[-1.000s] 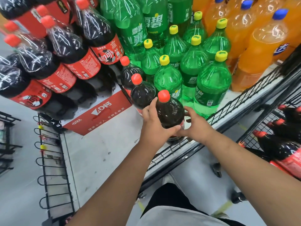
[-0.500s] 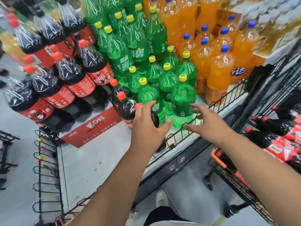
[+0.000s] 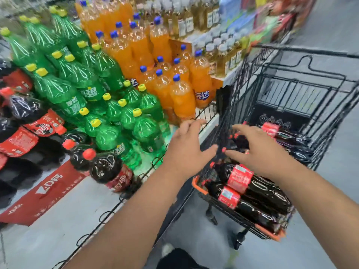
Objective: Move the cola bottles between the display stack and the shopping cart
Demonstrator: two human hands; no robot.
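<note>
Both hands are empty right now. My left hand (image 3: 186, 150) is spread wide, fingers straight, hanging over the gap where the display stack (image 3: 58, 230) meets the shopping cart (image 3: 310, 52). My right hand (image 3: 258, 152) is open too, with the fingers fanned out above the cart and nothing in them. It's too blurry to say if the fingertips brush anything.

Right under that hand, a pile of cola bottles (image 3: 258, 193) lies sideways in the near end of the cart, red labels up. A few more sit further back in the basket.

Over on the stack's grey platform, two upright colas (image 3: 108, 169) stand at the near corner, and more cola is piled at the far left. Behind them are the green Sprite bottles (image 3: 108, 136), then the orange Fanta bottles (image 3: 182, 98), then shelves of yellowish bottles (image 3: 213, 18), all pretty smeared.

I'd call it mid-job: a decent load in the cart and only a couple of loose ones on the stack. With both hands free and aimed at the cart, my guess is the next grab comes out of there, and there's plenty left to shift.
</note>
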